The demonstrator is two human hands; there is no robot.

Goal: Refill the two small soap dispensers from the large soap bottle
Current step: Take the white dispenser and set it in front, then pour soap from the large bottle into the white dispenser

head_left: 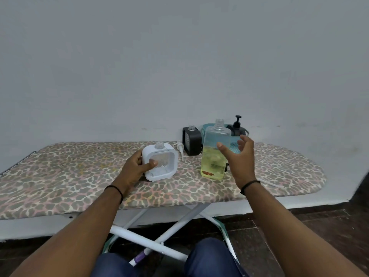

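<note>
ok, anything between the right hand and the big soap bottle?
Nothing visible. The right hand is open right beside the large soap bottle, thumb in front of it, with no object between them. The left hand holds the white dispenser, off to the side.

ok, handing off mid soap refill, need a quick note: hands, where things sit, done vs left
Left hand grips the white dispenser, upright on the ironing board, neck open, looks empty.
Right hand is open beside the large soap bottle; contact unclear. The bottle stands uncapped, yellow soap in its lower half.
Black dispenser stands behind, neck open; fill level cannot be told. White pump lies between the two dispensers. A black pump bottle sits in the teal basket at the back.
Done: caps off.
Left: probably pour into both dispensers, refit pumps, recap the bottle.
</note>
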